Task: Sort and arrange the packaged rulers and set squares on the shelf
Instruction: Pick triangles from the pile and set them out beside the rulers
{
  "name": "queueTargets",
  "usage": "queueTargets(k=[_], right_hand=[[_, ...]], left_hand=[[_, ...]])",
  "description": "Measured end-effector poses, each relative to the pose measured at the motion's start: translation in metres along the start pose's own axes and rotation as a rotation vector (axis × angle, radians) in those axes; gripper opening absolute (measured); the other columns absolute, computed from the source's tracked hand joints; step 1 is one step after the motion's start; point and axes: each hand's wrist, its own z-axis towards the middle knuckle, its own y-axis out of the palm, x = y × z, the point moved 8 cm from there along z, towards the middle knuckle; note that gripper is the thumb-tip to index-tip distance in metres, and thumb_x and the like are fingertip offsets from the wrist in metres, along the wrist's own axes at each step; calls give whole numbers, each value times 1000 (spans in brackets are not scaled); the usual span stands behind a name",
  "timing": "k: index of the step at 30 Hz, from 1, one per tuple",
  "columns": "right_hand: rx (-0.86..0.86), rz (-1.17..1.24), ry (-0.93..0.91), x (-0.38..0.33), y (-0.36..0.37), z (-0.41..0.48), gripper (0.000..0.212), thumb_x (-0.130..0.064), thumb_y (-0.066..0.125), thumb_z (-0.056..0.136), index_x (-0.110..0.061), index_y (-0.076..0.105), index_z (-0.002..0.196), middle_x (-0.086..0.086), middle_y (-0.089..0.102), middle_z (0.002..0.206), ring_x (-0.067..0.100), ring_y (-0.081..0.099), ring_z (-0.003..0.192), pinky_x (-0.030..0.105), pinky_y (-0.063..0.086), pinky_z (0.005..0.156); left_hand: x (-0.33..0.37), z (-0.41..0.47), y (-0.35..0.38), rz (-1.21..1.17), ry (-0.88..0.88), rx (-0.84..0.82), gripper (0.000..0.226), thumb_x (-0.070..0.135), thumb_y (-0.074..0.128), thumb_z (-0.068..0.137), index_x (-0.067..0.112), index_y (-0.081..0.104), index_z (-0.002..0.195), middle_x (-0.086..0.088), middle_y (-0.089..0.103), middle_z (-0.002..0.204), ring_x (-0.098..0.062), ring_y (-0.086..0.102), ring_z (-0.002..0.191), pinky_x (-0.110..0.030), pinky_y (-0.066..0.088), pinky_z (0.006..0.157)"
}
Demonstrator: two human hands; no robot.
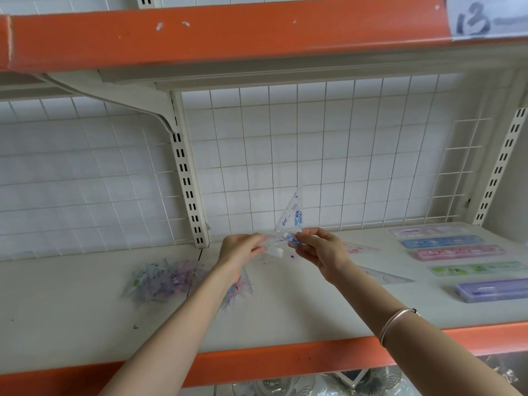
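Shelf point(285, 358) w/ its orange front lip runs along 6 o'clock, silver bangle point(397, 321) on the R wrist just past it. Further in, a messy pile of packaged set squares point(163, 281) lies approx 8 o'clock from the hands, and a flat clear set square point(383, 277) lies at 4. Left hand point(241, 248) and right hand point(317, 247) both pinch one blue-printed set square point(291, 215), held up off the shelf mid-frame, tip twd 12. Five ruler boxes point(457, 252) lie side by side at 3 o'clock. Wire grid point(285, 138) behind, upper shelf point(228, 32) w/ a "13" label point(480, 18) at 1.
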Motion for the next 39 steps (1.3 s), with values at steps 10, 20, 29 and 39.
queueTargets(k=[10,20,29,39], right_hand=[[-19,-230,-101,-6,3,-6,17,5,68,80,-3,55,73,15,62,73,23,62,62,24,57,65],[11,-1237,-774,-37,17,-16,49,-11,78,72,-18,62,117,0,52,112,17,45,102,23,34,84],[-155,-1343,-689,-32,22,-12,43,-19,81,71,-13,66,112,3,63,109,19,52,102,20,37,80],[-264,-1421,-360,-16,3,-5,39,-18,85,66,-9,70,100,-5,59,84,10,56,78,5,39,61]], left_hand=[[14,5,8,130,118,-35,13,7,63,90,-5,68,93,-9,69,87,-10,69,69,-10,52,63],[9,12,12,411,132,-95,14,12,65,89,3,69,80,-15,72,96,-23,70,92,-34,54,91],[9,10,13,417,138,-162,10,13,67,88,5,71,83,-11,72,91,-21,69,91,-26,55,85],[27,13,-31,305,255,227,20,1,61,83,11,75,95,2,69,86,-15,66,86,-19,48,76]])
